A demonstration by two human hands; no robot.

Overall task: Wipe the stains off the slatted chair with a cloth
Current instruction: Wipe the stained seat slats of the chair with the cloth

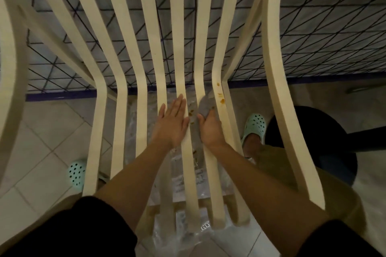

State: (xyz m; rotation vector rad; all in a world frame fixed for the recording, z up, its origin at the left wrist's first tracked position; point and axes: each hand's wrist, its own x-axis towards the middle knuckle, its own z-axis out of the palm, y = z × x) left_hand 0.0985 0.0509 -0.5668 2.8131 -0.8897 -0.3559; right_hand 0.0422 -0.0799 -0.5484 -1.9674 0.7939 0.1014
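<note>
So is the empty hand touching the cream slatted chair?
Touching. The head view shows the left hand lying flat, fingers straight, on the seat slats of the cream slatted chair, no gap visible.

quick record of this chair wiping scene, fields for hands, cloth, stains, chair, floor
left hand: flat, fingers straight, pressing on the slats
right hand: grips the cloth, pressing it on a slat
cloth: grey, bunched, near the seat bend
stains: orange-brown spots on the slat right of the cloth; more between the hands
chair: cream, slatted
floor: pale tiles, plastic sheet under the chair
</note>
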